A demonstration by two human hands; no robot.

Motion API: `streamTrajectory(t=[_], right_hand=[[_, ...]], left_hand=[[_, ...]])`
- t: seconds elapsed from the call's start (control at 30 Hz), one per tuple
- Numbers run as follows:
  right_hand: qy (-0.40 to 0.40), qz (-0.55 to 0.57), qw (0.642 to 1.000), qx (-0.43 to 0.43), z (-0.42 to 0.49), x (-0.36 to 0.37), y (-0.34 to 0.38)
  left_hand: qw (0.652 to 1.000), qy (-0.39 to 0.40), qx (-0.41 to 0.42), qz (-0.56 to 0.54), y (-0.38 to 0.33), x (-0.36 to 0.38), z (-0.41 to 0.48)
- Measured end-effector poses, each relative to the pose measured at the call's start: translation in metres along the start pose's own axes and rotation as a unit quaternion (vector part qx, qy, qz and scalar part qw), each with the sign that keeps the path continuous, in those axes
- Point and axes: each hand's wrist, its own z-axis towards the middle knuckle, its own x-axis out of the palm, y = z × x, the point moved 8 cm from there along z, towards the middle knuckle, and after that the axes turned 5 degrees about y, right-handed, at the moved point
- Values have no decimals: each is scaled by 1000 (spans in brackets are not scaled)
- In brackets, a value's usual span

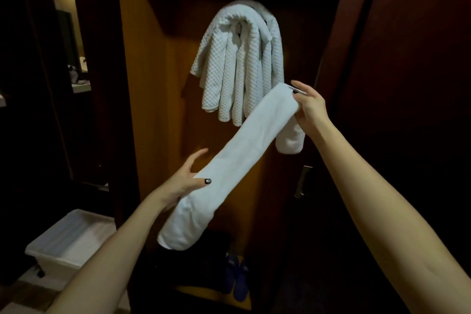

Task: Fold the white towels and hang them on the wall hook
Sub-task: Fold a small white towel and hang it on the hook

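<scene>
"So, which step now?"
"Hanging. My left hand [188, 181] and right hand [309, 107] both grip the folded towel [237, 158], just below the hung towels [239, 58]. Next, probably: lift it, drape it over them."

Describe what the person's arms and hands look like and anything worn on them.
Both forearms are bare: no sleeves, watch or bracelets show. The left hand and right hand have black-painted thumbnails; the left one carries a pale speckled design.

Dim rm, wood panel [153, 84], white bin [63, 245]
</scene>
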Motion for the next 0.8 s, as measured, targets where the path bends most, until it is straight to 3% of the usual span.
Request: streamTrajectory(t=[0.13, 0.23, 0.4, 0.6, 0.8], right_hand=[[-16, -13, 1000, 4, 21, 11, -1], [-1, -76, 997, -18, 35, 29, 5], [-16, -75, 995, -63, 65, 52, 25], [-74, -48, 992, -93, 102, 66, 54], [-103, -58, 983, -138, 144, 76, 83]], left_hand=[[997, 72, 15, -22, -29, -5, 22], [998, 60, 29, 8, -55, -29, 44], [994, 103, 31, 16, -115, -68, 81], [987, 82, 101, 97, -218, -112, 128], [965, 123, 140, 182, -316, -134, 167]])
